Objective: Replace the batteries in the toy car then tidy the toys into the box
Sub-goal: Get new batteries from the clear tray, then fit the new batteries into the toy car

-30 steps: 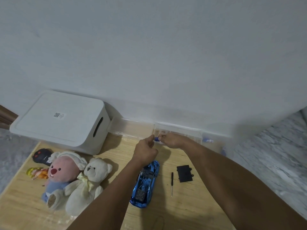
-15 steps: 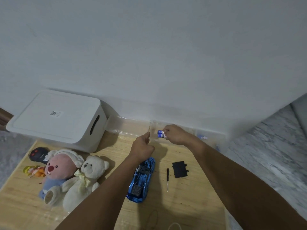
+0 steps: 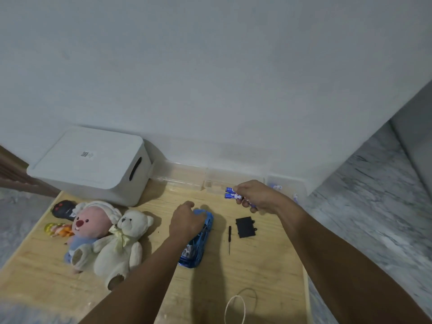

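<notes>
Moved: since a moment ago my left hand has dropped from the clear tray at the wall onto the front of the toy car, and my right hand has pulled back from the tray with the batteries.
Left hand: fingers curled over the car's front end, gripping it.
Right hand: pinching two blue batteries side by side, raised above the table, their ends pointing left.
Toy car: blue, lying belly up on the table between the white bear and the screwdriver; its underside is open.
Battery cover: black plate flat on the table just right of the screwdriver, apart from the car.
Clear tray: long and see-through, set along the wall; small blue-and-white things lie in its right end, too blurred to name.
White box: lid on, at the back left, so I cannot tell what is inside.
Soft toys: pink doll and white bear touching each other; a small orange figure and a black remote lie beside them.
</notes>
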The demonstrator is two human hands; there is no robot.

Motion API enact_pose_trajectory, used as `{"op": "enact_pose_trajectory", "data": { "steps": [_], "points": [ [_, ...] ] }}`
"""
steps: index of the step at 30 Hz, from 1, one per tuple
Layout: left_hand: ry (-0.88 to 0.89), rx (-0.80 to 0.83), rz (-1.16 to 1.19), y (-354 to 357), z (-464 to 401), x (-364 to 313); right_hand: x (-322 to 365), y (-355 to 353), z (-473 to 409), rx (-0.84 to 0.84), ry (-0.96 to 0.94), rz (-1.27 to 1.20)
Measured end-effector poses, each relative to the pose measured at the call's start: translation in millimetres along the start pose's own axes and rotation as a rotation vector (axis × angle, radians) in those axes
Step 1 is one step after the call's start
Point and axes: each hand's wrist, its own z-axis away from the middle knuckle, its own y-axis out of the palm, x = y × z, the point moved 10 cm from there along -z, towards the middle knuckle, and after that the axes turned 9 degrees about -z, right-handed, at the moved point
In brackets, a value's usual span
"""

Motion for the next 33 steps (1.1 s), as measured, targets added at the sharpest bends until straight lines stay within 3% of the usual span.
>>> {"op": "enact_pose_trajectory", "data": {
  "steps": [5,8,11,15,19,21,27,33],
  "points": [
    [-0.064,0.094,-0.217,24.8,24.4,14.7,0.8,-2.3,15.3,-0.021,-0.043,0.016],
    [-0.070,0.068,-0.347,28.0,34.6,17.9,0.0,-0.4,25.0,-0.023,-0.044,0.006],
    [-0.008,0.001,-0.299,22.6,35.5,18.2,0.6,-0.4,33.7,-0.032,-0.053,-0.016],
    [0.049,-0.022,0.015,2.4,31.4,17.5,7.8,-0.5,42.3,-0.033,-0.097,-0.009],
    [-0.086,0.133,0.742,-8.1,27.7,15.9,20.6,2.1,47.6,-0.043,-0.149,-0.008],
    [-0.075,0.224,0.933,-14.0,29.4,2.4,31.4,4.0,51.3,-0.054,-0.182,-0.011],
    [0.021,0.348,1.204,-33.6,44.4,-34.3,73.5,8.3,65.5,-0.104,-0.302,0.010],
    [0.113,0.431,1.256,-40.9,52.3,-61.1,106.8,9.0,80.7,-0.129,-0.409,0.064]
  ]
}}
